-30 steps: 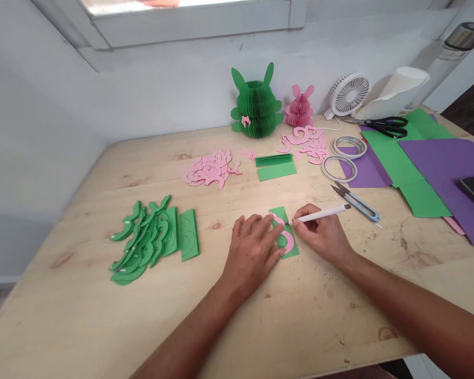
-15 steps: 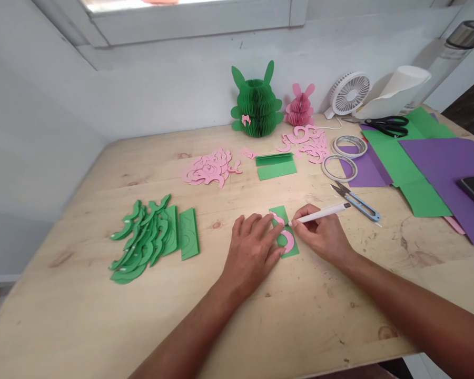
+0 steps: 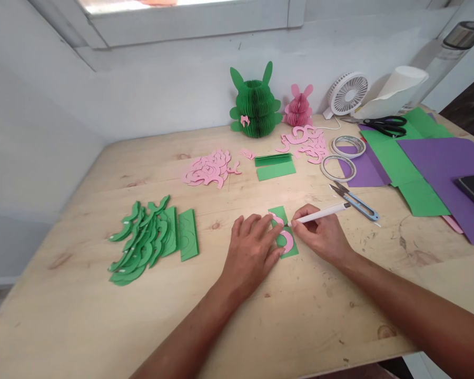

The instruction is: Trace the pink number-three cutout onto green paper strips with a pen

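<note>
A pink curved paper cutout (image 3: 288, 242) lies on a small green paper rectangle (image 3: 292, 250) in front of me. My left hand (image 3: 255, 243) rests flat with fingers spread, its fingertips pressing on the cutout and the green paper. In my right hand (image 3: 323, 234) is a white pen (image 3: 324, 213), its tip touching down at the cutout's edge near the middle. Part of the cutout is hidden under my left fingers. Left of my hands lie a pile of green paper cutouts (image 3: 142, 247) and green rectangles with drawn curves (image 3: 188, 235).
Behind my hands lie pink paper scraps (image 3: 209, 169) and folded green paper (image 3: 276, 170). At the back stand a green paper figure (image 3: 256, 110), a pink one (image 3: 298, 109) and a small fan (image 3: 348, 93). To the right are tape rolls (image 3: 339, 178), blue snips (image 3: 359, 204), black scissors (image 3: 387, 125) and purple sheets (image 3: 438, 163).
The view has shifted very slightly. Both hands, the pen and the cutout keep practically the same positions.
</note>
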Demonstrator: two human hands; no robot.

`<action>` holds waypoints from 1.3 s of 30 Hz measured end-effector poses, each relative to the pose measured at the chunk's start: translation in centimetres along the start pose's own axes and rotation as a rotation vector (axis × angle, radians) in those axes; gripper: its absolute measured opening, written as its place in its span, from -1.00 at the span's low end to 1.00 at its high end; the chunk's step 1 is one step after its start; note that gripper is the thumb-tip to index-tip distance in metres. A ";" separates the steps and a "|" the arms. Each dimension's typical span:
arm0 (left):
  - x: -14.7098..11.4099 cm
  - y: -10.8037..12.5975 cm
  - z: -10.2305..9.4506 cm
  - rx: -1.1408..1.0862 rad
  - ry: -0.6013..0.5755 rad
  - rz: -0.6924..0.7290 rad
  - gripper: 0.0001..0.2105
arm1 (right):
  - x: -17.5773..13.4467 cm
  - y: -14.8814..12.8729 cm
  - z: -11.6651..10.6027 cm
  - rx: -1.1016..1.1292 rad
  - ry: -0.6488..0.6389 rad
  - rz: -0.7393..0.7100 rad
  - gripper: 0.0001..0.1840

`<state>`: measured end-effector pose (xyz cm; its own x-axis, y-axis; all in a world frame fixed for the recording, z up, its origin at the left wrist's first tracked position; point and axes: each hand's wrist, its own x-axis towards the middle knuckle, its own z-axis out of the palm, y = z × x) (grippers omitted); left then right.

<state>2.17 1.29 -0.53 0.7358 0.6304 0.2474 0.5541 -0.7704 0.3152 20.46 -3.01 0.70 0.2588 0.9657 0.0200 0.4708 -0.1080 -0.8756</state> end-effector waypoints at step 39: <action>-0.1 -0.1 0.1 0.000 -0.001 0.010 -0.74 | -0.4 0.7 0.3 -0.083 -0.001 -0.265 -0.82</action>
<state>2.11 1.30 -0.65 0.7414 0.6228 0.2498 0.5471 -0.7766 0.3124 20.47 -3.40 -0.02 0.1164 0.9632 0.2424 0.5896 0.1294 -0.7973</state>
